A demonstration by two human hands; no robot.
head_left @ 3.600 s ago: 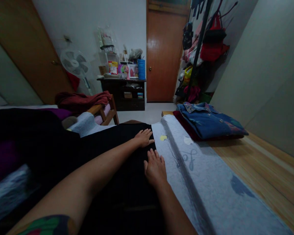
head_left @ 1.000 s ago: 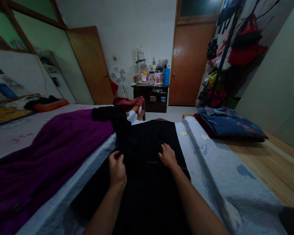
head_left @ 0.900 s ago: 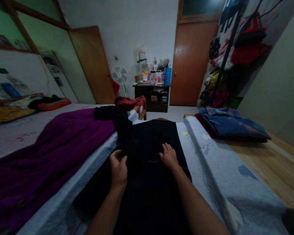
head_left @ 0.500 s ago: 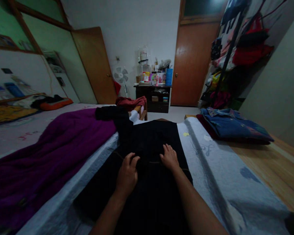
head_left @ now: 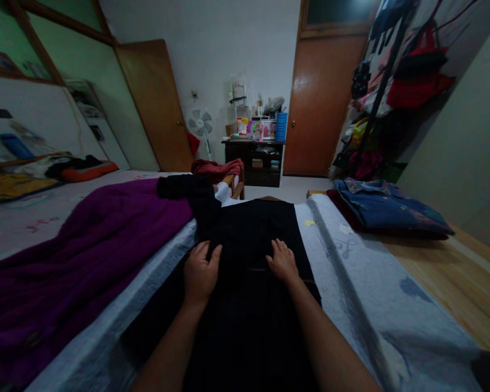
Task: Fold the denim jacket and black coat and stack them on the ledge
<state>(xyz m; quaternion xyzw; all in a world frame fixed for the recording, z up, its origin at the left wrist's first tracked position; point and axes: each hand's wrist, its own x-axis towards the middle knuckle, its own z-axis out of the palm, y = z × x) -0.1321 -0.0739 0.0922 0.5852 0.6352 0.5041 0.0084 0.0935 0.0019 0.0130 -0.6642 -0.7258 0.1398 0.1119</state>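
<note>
A black garment (head_left: 249, 316) lies spread over the light patterned bed cover (head_left: 343, 294), its far edge straight and a sleeve-like part stretching off to the upper left. My left hand (head_left: 202, 269) rests on the garment's left side, thumb apart from the fingers. On the right part of the same cloth lies my right hand (head_left: 283, 260), palm down with its fingers spread. A thin pale line crosses the fabric between the two hands. Both hands touch the cloth, and neither visibly grips it.
Purple cloth (head_left: 118, 228) covers much of the left side. A folded denim garment (head_left: 387, 207) sits on dark red cloth at the right, beside a wooden surface (head_left: 453, 272). Farther back are a reddish cloth (head_left: 218, 170), a fan (head_left: 201, 124) and a dark cabinet (head_left: 253, 163).
My left hand has moved left and slightly away from me over the black garment, and its thumb now points farther from the fingers. My right hand has stayed in place.
</note>
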